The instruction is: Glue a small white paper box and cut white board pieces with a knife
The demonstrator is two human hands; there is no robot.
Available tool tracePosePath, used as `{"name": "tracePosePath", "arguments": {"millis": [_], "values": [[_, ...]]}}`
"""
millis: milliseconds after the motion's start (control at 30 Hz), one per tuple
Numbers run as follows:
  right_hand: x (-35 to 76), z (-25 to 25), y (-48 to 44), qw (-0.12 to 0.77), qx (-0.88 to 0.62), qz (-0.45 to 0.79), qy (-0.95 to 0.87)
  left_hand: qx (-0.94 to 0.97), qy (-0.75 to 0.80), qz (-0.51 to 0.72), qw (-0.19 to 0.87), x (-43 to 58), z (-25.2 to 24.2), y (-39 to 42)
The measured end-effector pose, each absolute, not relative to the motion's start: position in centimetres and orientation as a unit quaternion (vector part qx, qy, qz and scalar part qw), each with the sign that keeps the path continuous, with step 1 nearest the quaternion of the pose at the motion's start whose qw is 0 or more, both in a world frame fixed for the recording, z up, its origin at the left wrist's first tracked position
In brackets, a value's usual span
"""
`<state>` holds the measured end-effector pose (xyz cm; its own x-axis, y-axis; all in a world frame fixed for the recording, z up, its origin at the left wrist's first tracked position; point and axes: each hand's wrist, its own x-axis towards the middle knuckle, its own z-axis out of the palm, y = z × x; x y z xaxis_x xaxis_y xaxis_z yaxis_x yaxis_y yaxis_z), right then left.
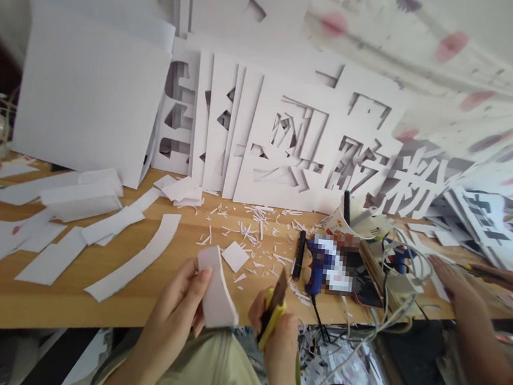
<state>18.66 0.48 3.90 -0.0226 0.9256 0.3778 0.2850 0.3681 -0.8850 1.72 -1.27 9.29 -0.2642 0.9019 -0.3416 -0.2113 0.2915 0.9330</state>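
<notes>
My left hand (176, 312) is closed on a white foam piece (216, 291), held just in front of the wooden table's edge (46, 305). My right hand (279, 334) grips a yellow-handled utility knife (274, 306) with its blade pointing up, right beside the foam piece. Both hands are over my lap, close together.
White foam strips (134, 265) and small scraps (257, 229) litter the table. Cut-out foam boards (315, 150) lean against the wall. A blue glue gun (317, 265), a black marker (299, 254) and cables lie at right. Another person's hand (451, 284) rests at the right.
</notes>
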Motion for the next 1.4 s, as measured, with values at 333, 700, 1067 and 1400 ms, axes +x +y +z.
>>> {"name": "tracePosePath", "arguments": {"millis": [333,700,1067,1400], "values": [[16.8,5.5,-0.9,0.474,-0.479,0.321,-0.665,0.452,0.581,0.613,0.288,0.7,7.9,-0.8],[16.8,7.5,-0.4,0.375,-0.522,0.156,-0.75,0.693,0.407,0.595,-0.02,-1.1,5.3,-1.6],[17.7,6.9,0.5,0.395,-0.535,0.194,-0.722,0.703,0.398,0.589,-0.005,-0.7,5.4,-1.6],[19.3,5.4,1.7,0.394,-0.608,0.263,-0.637,0.615,0.422,0.661,0.08,0.4,5.9,-1.8]]}}
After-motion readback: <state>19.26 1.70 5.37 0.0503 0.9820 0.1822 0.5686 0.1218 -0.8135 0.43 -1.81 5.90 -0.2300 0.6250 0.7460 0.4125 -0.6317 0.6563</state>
